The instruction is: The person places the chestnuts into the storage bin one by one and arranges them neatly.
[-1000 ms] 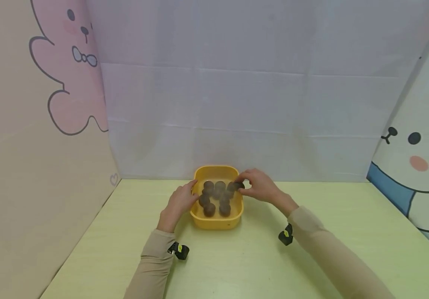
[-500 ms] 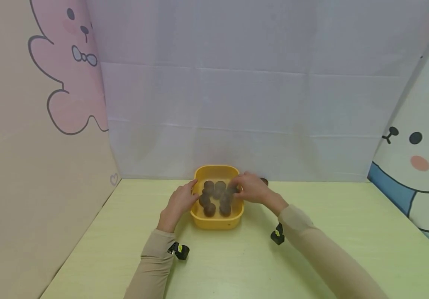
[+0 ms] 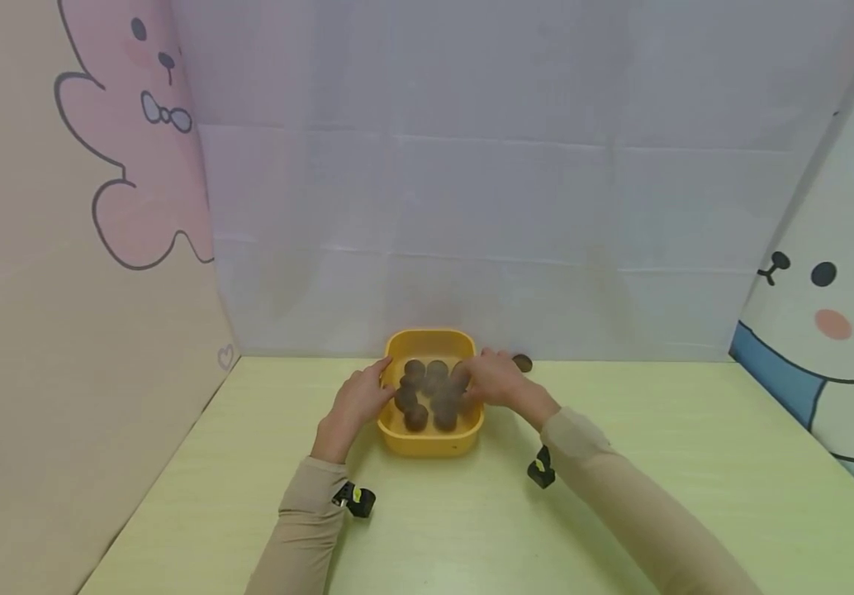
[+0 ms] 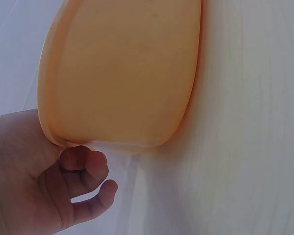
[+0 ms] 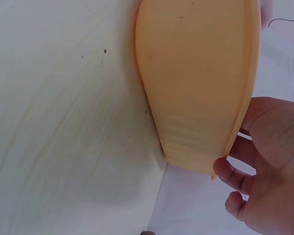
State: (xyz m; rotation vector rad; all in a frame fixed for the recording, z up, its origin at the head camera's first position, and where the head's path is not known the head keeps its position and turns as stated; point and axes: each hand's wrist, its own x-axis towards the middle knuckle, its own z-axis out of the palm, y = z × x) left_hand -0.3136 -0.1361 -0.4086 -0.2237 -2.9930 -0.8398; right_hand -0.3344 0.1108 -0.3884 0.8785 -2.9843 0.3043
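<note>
A yellow plastic basin (image 3: 430, 446) stands at the far edge of the table and contains several dark brown, round, cap-like pieces (image 3: 416, 417); their kind is too blurred to name. My left hand (image 3: 356, 405) grips the basin's left rim, its thumb over the edge and its fingers curled outside, as the left wrist view also shows. Over the right rim reaches my right hand (image 3: 501, 380), its thumb and forefinger down among the pieces; whether they pinch one is hidden. One more dark round piece (image 3: 522, 363) lies on the table just behind the right hand.
The pale yellow-green table (image 3: 427, 529) runs back to a white cloth wall (image 3: 427, 207). Printed side panels stand left and right, with a pink bear (image 3: 148, 190) and a white animal (image 3: 836, 372). Small black cameras (image 3: 356, 500) hang from both wrists.
My right hand has set a dark piece on the table to the basin's right, released it, and moved left back into the basin. The left hand has stayed on the rim.
</note>
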